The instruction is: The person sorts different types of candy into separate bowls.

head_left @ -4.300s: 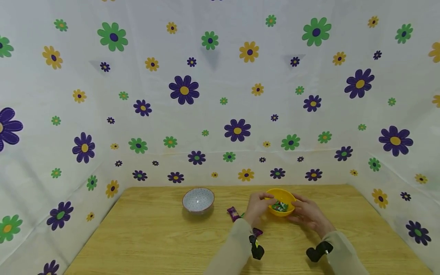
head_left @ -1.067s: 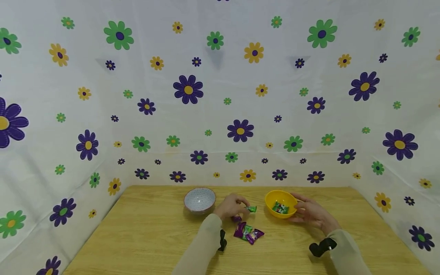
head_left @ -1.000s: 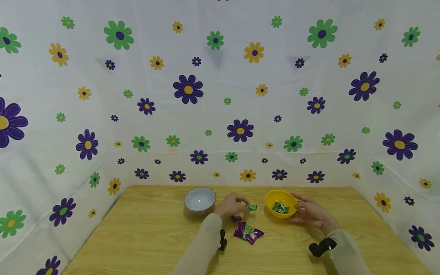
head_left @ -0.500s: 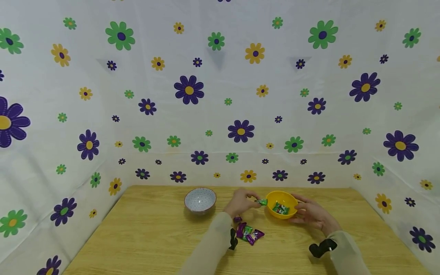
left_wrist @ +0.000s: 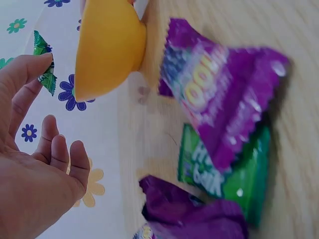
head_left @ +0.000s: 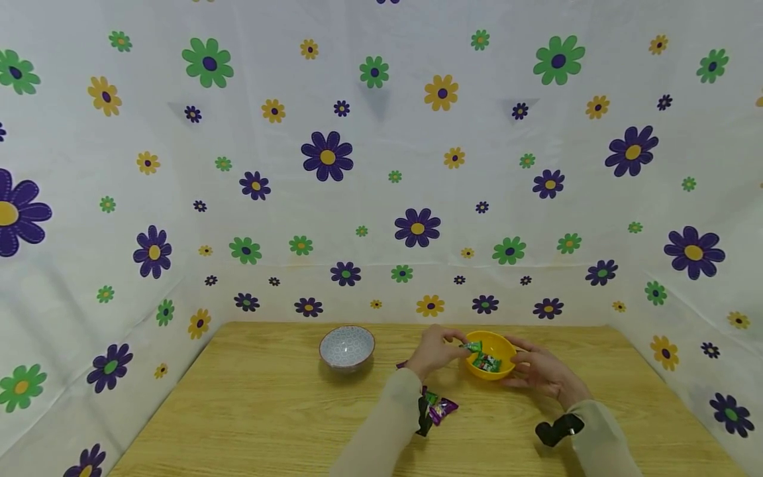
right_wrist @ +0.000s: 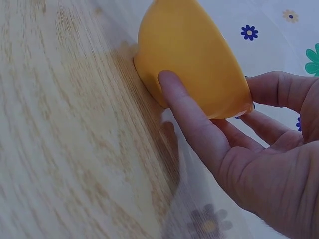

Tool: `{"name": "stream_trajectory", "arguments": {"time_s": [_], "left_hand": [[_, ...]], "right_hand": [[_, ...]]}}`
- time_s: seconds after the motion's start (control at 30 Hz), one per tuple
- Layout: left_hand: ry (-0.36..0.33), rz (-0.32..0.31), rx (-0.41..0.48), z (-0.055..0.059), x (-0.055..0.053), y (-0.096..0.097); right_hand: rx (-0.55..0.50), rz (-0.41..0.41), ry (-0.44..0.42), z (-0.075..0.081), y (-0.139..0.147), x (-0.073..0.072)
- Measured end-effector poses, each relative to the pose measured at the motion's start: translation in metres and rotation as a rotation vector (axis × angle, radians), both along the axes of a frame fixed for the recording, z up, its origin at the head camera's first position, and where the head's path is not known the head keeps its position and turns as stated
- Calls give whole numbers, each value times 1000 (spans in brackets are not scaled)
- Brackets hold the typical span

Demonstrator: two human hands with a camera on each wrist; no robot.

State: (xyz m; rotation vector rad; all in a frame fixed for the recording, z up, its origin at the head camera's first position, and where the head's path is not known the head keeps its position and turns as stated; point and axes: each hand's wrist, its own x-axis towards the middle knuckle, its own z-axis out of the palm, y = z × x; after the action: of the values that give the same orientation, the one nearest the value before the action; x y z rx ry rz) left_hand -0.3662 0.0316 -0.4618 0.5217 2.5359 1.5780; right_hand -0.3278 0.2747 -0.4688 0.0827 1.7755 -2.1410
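My left hand point(head_left: 436, 350) pinches a green-wrapped candy point(left_wrist: 45, 63) between thumb and forefinger, its other fingers loosely bent. In the head view this candy overlaps the left rim of the yellow bowl point(head_left: 490, 375). Inside that bowl lies more green-wrapped candy point(head_left: 487, 362). My right hand point(head_left: 542, 374) holds the bowl from the right, thumb along its near side and fingers around the far side and rim point(right_wrist: 194, 55). Beneath the left wrist, purple-wrapped candy point(left_wrist: 219, 89) rests partly over a green packet point(left_wrist: 239, 184), with another purple packet point(left_wrist: 194, 216) beside them.
A pale patterned bowl point(head_left: 347, 348) with a reddish rim stands on the wooden table point(head_left: 262, 397), left of the hands. A bit of purple wrapper point(head_left: 402, 364) shows just behind the left wrist. Flower-printed cloth point(head_left: 369, 199) encloses the table's back and sides.
My left hand has picked a green candy off the table near the patterned bowl and carried it right to the yellow bowl's rim. The right hand keeps its hold on the bowl.
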Motion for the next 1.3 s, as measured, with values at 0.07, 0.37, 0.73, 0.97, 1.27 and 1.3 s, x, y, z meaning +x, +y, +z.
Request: {"name": "stream_trajectory", "arguments": {"time_s": [0.07, 0.37, 0.73, 0.97, 1.27, 1.3], "left_hand": [[4, -5, 7, 1, 1, 3], [-7, -6, 31, 1, 6, 13], [4, -34, -27, 6, 13, 21], [-8, -36, -14, 2, 9, 12], [9, -89, 32, -2, 1, -12], [14, -96, 28, -3, 1, -15]], "right_hand": [[3, 2, 3, 0, 1, 0], [-13, 12, -1, -2, 3, -2], [-3, 24, 17, -3, 3, -3], [-14, 20, 20, -3, 3, -3], [-13, -9, -4, -4, 3, -3], [-14, -19, -10, -3, 3, -3]]}}
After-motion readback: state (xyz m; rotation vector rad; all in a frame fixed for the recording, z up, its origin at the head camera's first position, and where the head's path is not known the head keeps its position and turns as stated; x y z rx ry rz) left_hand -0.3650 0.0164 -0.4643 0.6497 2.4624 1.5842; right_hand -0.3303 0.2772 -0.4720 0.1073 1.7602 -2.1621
